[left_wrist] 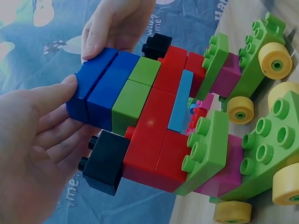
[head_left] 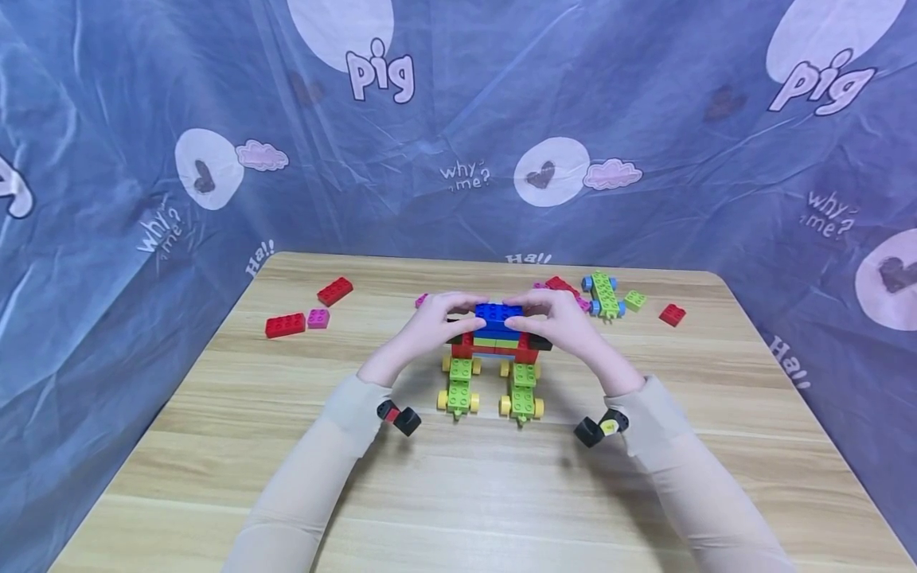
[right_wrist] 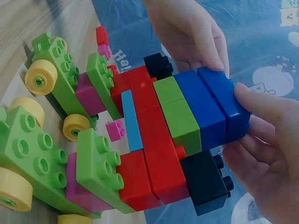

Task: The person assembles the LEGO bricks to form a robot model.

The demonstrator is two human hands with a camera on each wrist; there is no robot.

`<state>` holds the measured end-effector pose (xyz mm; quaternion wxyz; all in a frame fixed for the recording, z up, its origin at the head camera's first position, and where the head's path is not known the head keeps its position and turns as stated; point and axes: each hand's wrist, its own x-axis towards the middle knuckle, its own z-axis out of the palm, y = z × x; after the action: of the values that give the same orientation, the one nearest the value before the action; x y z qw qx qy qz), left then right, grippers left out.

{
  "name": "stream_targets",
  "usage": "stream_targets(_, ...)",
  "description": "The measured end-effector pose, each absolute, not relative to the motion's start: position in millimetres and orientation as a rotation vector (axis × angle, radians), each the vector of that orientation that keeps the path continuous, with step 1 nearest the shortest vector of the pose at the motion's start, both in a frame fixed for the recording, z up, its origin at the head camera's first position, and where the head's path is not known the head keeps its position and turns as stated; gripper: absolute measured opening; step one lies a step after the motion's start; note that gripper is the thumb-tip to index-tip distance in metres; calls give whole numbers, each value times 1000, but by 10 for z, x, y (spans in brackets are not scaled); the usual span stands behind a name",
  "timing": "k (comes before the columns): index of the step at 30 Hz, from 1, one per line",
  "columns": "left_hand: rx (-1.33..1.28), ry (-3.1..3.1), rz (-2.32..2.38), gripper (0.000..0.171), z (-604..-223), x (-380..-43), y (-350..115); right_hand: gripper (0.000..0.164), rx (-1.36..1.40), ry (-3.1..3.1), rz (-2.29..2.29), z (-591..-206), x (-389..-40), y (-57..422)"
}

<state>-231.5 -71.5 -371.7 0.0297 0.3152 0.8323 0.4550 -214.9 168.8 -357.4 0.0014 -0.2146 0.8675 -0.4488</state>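
Note:
A blue brick (head_left: 499,313) tops a built block figure, pinched from its left end by my left hand (head_left: 438,320) and from its right end by my right hand (head_left: 560,320). In the left wrist view a thin dark seam runs between it and the second blue brick (left_wrist: 113,93) below. Under that come green bricks (right_wrist: 179,119), then long red bricks (right_wrist: 161,149) with a black brick (right_wrist: 205,182) at each side and a light blue piece (left_wrist: 181,102). Two green wheeled bases (head_left: 458,394) with yellow wheels carry the figure on the table.
Red bricks (head_left: 285,325) and a pink brick (head_left: 318,319) lie at the table's back left. A green wheeled base with blue wheels (head_left: 604,294), a small green brick (head_left: 635,300) and a red brick (head_left: 673,315) lie back right. A patterned blue curtain (head_left: 458,215) surrounds the table.

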Motion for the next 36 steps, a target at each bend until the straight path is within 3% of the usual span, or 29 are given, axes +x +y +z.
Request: stream_targets(36, 977, 2490, 1437, 40, -3698, -2333, -730, 39, -613, 2697, -1343, -3540, -2171, 1681)
